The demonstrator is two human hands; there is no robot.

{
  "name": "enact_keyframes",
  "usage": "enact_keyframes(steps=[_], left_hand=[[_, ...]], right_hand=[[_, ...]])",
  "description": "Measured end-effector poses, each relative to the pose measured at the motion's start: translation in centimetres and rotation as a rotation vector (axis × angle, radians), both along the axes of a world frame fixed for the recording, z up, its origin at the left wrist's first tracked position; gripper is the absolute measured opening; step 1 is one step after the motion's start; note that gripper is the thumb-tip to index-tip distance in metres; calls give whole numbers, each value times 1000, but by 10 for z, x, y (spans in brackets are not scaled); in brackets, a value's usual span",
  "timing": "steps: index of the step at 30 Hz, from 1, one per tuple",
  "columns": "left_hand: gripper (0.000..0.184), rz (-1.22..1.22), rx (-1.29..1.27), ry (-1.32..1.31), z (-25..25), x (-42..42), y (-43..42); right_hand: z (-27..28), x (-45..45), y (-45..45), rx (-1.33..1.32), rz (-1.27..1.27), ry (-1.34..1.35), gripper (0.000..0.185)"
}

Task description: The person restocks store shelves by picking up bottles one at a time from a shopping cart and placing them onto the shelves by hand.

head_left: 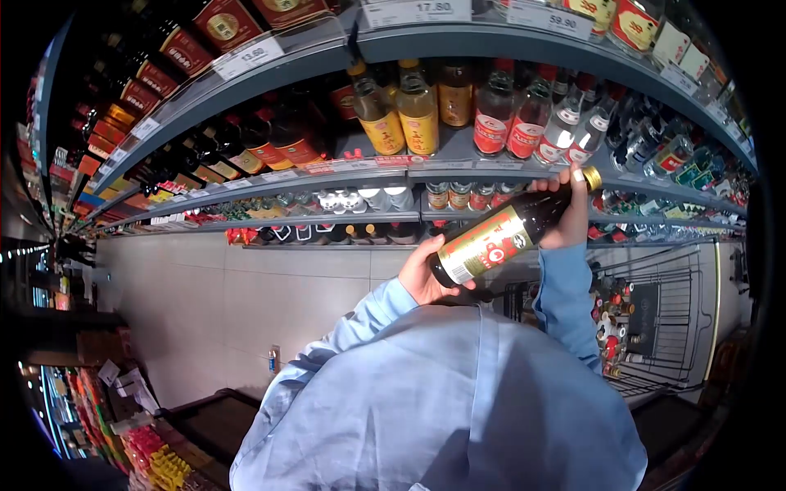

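The bottle (490,245) was held tilted in front of the shelf (463,170), gripped at the base by the left hand (422,276) and around the neck by the right hand (575,214), presumably so that weight was shared and the label exposed.

Shows red-labelled clear glass bottles (494,114) on a grey metal shelf (463,150) beyond the right fingers (579,182), yellow-labelled glass bottles (379,121) left of them, pale floor tiles (188,303) below.
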State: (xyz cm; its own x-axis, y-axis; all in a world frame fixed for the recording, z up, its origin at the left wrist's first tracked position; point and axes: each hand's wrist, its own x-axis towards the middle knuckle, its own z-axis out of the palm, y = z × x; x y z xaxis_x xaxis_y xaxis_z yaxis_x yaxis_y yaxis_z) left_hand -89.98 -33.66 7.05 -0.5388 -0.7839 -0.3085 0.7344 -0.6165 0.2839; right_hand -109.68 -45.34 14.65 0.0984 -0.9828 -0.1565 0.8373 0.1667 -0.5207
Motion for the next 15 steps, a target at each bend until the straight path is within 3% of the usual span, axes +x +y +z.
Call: enact_keyframes(steps=[8,15], left_hand=[[60,-83,-96,120,-3,44,-4],[54,-67,-125,147,9,142,13]], right_hand=[[18,46,16,-75,-109,193,23],[15,140,31,-80,-105,165,21]])
